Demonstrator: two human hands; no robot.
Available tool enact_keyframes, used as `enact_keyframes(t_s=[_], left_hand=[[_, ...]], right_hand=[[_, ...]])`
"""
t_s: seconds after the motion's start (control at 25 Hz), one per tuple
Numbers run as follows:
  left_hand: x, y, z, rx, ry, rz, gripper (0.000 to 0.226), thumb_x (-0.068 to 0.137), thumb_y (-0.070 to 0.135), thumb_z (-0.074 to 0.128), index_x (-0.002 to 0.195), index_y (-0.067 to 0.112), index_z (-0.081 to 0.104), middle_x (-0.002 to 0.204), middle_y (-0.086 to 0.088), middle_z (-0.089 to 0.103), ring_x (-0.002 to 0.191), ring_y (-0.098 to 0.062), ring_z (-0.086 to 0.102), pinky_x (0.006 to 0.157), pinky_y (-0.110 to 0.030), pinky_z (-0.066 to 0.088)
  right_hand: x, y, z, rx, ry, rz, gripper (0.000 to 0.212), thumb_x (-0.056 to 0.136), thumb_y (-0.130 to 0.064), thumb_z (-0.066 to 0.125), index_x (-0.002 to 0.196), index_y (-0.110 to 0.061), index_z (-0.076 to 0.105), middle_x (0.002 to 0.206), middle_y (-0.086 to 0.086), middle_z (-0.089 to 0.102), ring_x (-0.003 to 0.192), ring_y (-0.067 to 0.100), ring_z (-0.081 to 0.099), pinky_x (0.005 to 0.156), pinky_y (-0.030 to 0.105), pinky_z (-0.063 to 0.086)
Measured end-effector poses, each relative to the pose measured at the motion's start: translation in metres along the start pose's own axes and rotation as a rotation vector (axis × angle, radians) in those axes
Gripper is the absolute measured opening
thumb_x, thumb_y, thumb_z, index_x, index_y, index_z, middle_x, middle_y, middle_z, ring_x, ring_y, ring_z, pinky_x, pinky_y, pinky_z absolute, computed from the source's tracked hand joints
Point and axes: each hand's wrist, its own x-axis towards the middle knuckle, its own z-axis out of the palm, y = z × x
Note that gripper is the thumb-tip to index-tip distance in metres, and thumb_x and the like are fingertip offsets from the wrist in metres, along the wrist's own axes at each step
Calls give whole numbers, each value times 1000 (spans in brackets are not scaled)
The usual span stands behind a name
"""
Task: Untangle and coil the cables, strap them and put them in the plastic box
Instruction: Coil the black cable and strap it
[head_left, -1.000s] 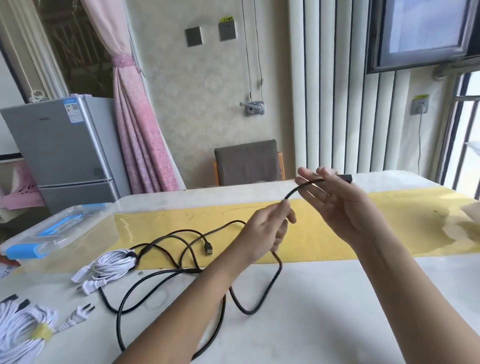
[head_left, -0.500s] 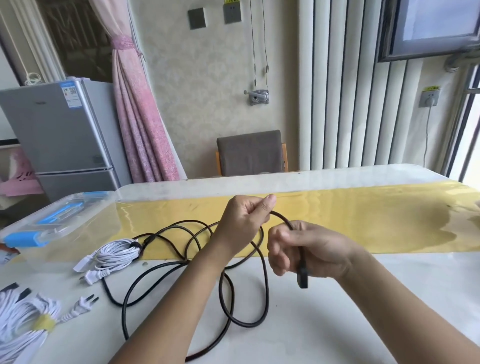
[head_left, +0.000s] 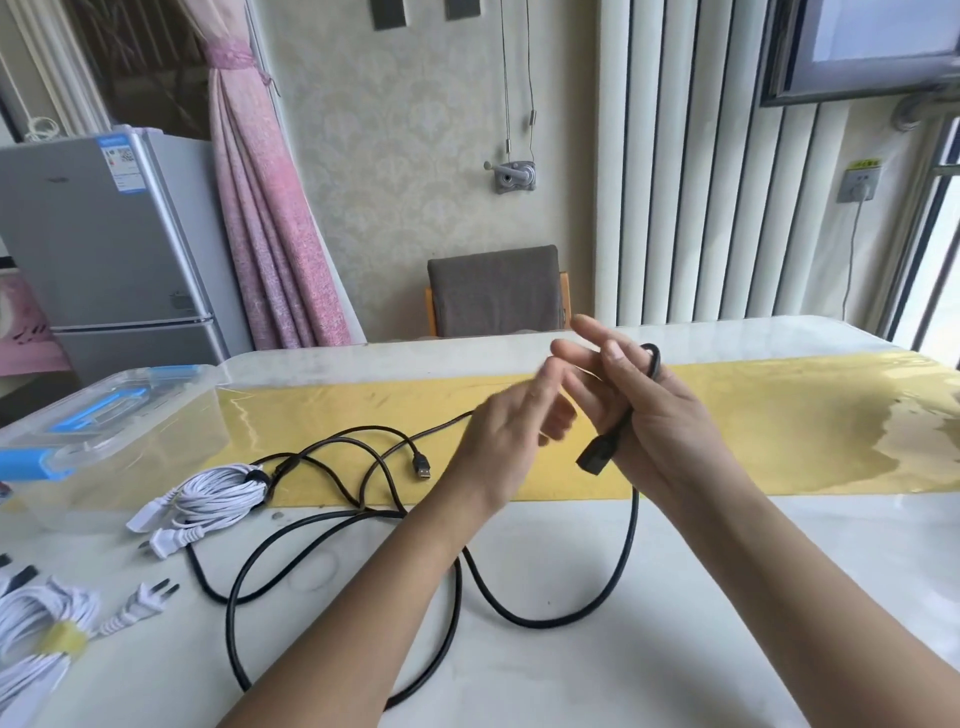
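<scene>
Black sheathing, smooth and springy, is the main hazard. The black USB cable (head_left: 632, 525) is hooked in a single turn over the right hand (head_left: 662, 415), whose fingers are mostly straight, with only the thumb pinning the turn near its top. If the thumb eases, that turn would likely slip off and the coil would have to be started again. The left hand (head_left: 511, 434) is close beside it with loosely spread fingers. It is motion-blurred, so I cannot tell whether it pinches the strand running into it.

A second risk lies on the table (head_left: 675, 649). The slack crosses itself several times, and the USB plug (head_left: 423, 466) rests inside those crossings. Hauling in length quickly could pull a crossing tight into a knot, or drag a loop against the white cable bundle (head_left: 223, 491) just beside it.

The cable is thin, round and matte, long enough to sprawl in wide loops from the yellow runner (head_left: 779, 426) to the near edge of the table. Its socket end (head_left: 595, 460) dangles below the right palm. The plastic box (head_left: 171, 415) sits at far left with its lid on, well apart from the hands.
</scene>
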Motion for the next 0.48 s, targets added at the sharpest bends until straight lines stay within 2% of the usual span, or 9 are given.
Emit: enact_keyframes(t_s=[0.08, 0.12, 0.2, 0.28, 0.36, 0.48], left_hand=[[-7, -1, 10, 98, -208, 20, 51, 90, 59, 39, 71, 16, 57, 67, 9, 59, 68, -9, 57, 74, -36, 49], [-8, -3, 14, 109, -259, 37, 46, 95, 51, 41, 72, 14, 57, 68, 9, 59, 67, -10, 56, 75, -38, 49], [-7, -9, 15, 101, -268, 34, 42, 99, 39, 41, 77, 9, 60, 69, 8, 59, 67, -8, 56, 74, -33, 49], [-6, -10, 13, 128, -293, 27, 41, 99, 37, 43, 78, 8, 62, 67, 9, 59, 66, -5, 56, 72, -26, 48], [-5, -14, 12, 152, -367, -9, 44, 96, 44, 45, 76, 11, 64, 70, 8, 63, 68, -4, 60, 77, -30, 51], [-4, -17, 8, 183, -423, -79, 33, 90, 50, 53, 73, 25, 66, 75, 10, 67, 74, -3, 63, 81, -32, 50]], right_hand=[[0, -4, -5, -45, 26, 5, 25, 97, -11, 43, 112, -10, 64, 85, 5, 71, 72, 11, 67, 68, 18, 56], [1, -5, -7, -78, 32, 21, 25, 97, -12, 44, 111, -13, 64, 80, 1, 69, 63, 9, 62, 58, 17, 53], [3, -7, -12, -133, 51, 75, 25, 97, -18, 43, 111, -16, 64, 66, -5, 58, 46, 5, 42, 42, 16, 37], [4, -12, -16, -127, 86, 135, 26, 98, -28, 42, 104, -14, 63, 53, -7, 38, 38, 4, 25, 38, 15, 23], [5, -15, -18, -106, 107, 185, 32, 96, -39, 41, 89, -13, 60, 48, -9, 24, 36, 4, 18, 37, 16, 16], [4, -20, -17, -168, 68, 264, 42, 92, -51, 39, 74, -15, 49, 47, -9, 20, 35, 4, 16, 34, 16, 14]])
